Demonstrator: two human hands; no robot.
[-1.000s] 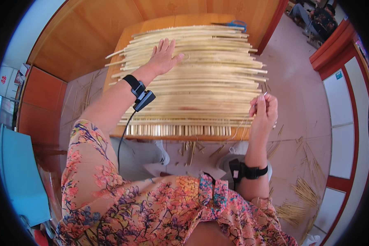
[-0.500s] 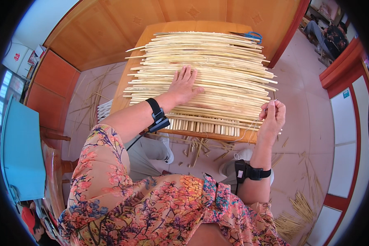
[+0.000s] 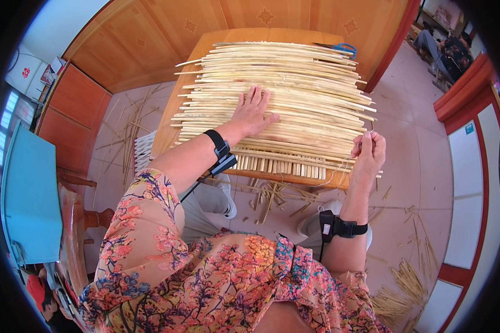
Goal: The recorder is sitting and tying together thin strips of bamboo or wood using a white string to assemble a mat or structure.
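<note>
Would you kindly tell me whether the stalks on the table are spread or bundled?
Spread: the stalks lie side by side across the table, the left hand on them.

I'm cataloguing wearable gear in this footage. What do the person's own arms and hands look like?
The left hand and right hand are ungloved. Each wrist has a black strap and boxy black device with a dark cable; the right device bears a small pale label. The loose floral sleeves show pink, blue and yellow.
</note>
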